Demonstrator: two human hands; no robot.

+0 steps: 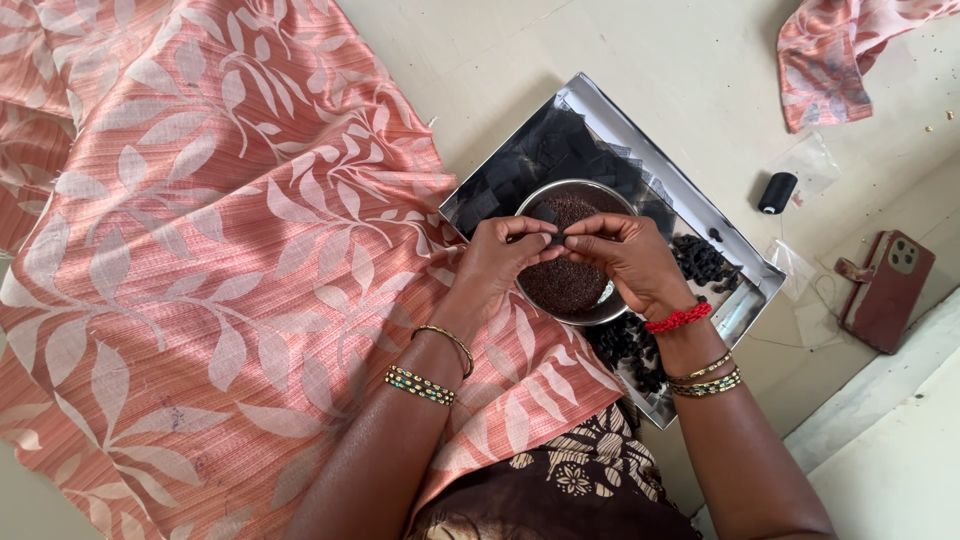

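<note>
Cloth [200,260] in salmon pink, printed with pale leaves, is spread over the left half of the floor and draped across the lap. It is judged light and limp, easily bunched or dragged by a wrist.

Just right of it, the left hand [497,262] is raised over a steel bowl [570,250], with thumb and forefinger pressed together on a tiny black scrap [553,238]. The same scrap is pinched from the other side by the fingertips of the right hand [628,260], so both hands are closed on it, directly above the bowl. The scrap is judged nearly weightless, soft and floppy, easily dropped; it is best taken at its edges with the fingertips, as is shown here. Whether anything is wrapped inside it cannot be told.

The bowl is filled with fine dark brown seeds, loose and likely to spill if the bowl is tipped. It is set in a shallow tray [600,105] with a silvery rim, lying at a slant. More black pieces of cloth [530,165] are heaped at the tray's upper left, and small black lumps [702,262] at its lower right.

Farther right, a black spool of thread [777,192] stands on the pale floor beside a clear plastic packet [815,160]. A phone [888,290] in a reddish-brown case lies near the right edge, and a second piece of pink cloth [840,50] is seen at the upper right. No label or sign can be made out.
</note>
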